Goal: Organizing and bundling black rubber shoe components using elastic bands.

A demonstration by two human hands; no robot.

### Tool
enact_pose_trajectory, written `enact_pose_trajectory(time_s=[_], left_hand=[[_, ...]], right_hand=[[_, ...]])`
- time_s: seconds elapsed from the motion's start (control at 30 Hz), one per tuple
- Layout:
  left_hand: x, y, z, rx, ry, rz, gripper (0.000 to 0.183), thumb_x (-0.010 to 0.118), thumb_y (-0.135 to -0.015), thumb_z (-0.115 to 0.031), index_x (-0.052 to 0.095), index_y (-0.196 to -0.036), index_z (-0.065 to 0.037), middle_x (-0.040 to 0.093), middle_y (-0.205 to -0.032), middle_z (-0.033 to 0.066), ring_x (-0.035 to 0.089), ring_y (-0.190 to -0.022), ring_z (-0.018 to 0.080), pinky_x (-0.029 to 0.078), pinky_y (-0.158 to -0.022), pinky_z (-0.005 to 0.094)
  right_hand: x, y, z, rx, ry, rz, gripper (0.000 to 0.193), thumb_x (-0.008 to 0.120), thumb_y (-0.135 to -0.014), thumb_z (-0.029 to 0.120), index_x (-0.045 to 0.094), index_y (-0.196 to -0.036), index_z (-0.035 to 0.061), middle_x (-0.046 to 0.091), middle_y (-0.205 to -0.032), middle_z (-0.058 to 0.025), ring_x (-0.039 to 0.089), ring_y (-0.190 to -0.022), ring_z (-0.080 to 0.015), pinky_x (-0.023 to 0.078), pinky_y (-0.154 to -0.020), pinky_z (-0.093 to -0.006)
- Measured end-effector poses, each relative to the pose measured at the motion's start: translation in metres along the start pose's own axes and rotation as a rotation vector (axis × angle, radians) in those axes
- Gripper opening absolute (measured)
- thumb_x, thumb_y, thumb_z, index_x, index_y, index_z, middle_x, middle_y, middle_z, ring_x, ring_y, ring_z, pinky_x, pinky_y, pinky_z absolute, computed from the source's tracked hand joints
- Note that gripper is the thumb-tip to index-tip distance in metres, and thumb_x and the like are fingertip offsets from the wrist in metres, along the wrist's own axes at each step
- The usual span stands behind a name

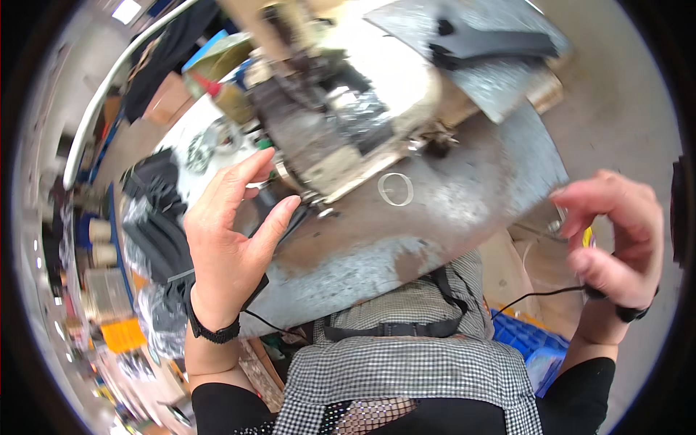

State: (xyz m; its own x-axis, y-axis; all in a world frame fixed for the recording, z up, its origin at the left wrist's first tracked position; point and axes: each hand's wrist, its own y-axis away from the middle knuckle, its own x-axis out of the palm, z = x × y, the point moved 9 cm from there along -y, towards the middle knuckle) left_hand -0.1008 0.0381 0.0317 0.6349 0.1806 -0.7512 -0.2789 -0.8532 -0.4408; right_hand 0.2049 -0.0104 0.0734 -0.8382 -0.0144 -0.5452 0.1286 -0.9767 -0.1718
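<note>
My left hand (230, 243) is raised with thumb and fingers apart, holding nothing, beside the front left corner of a sewing machine (341, 163). On the right, my right hand (612, 235) hangs in the air past the table's edge, its fingers curved and apart with nothing between them. A thin whitish ring (380, 190) lies on the worn metal tabletop (464, 188), just in front of the machine. Dark pieces (156, 243), some strap-like, are heaped left of my left hand. The machine's upper part looks blurred.
A black flat piece (500, 49) lies on a shiny grey sheet (486, 90) at the far right. Tools and a bottle with a red tip (210, 85) stand at the back left. A blue plastic crate (533, 335) sits below, right of my checked apron (406, 362).
</note>
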Motion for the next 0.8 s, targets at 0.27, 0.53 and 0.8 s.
enact_pose_trajectory(time_s=[0.27, 0.53, 0.8], left_hand=[[-0.066, 0.118, 0.091, -0.426, -0.292, 0.061, 0.067, 0.083, -0.07, -0.017, 0.054, -0.128, 0.0, 0.062, -0.115, 0.0169, 0.061, -0.107, 0.0275, 0.046, -0.092, 0.0352], [-0.05, 0.176, 0.124, -0.42, -0.434, 0.132, 0.077, 0.083, -0.068, -0.022, 0.048, -0.133, 0.001, 0.049, -0.135, 0.02, 0.045, -0.126, 0.0362, 0.038, -0.106, 0.0424], [0.003, 0.134, 0.114, -0.283, -0.332, 0.212, 0.067, 0.08, -0.07, -0.023, 0.052, -0.126, 0.002, 0.055, -0.121, 0.0174, 0.053, -0.114, 0.0343, 0.044, -0.097, 0.041]], right_hand=[[0.17, -0.044, 0.029, -0.347, -0.102, 0.5, 0.032, 0.074, -0.079, 0.01, 0.064, -0.108, 0.0007, 0.059, -0.08, -0.0088, 0.059, -0.066, -0.0177, 0.05, -0.059, -0.0284], [0.291, -0.042, 0.031, -0.559, 0.028, 0.435, 0.039, 0.073, -0.075, 0.01, 0.06, -0.111, 0.0024, 0.058, -0.094, -0.0122, 0.06, -0.083, -0.0303, 0.052, -0.07, -0.0389], [0.302, -0.034, 0.021, -0.49, 0.074, 0.457, 0.032, 0.072, -0.076, 0.01, 0.062, -0.105, 0.002, 0.058, -0.093, -0.0118, 0.06, -0.084, -0.0304, 0.052, -0.071, -0.0388]])
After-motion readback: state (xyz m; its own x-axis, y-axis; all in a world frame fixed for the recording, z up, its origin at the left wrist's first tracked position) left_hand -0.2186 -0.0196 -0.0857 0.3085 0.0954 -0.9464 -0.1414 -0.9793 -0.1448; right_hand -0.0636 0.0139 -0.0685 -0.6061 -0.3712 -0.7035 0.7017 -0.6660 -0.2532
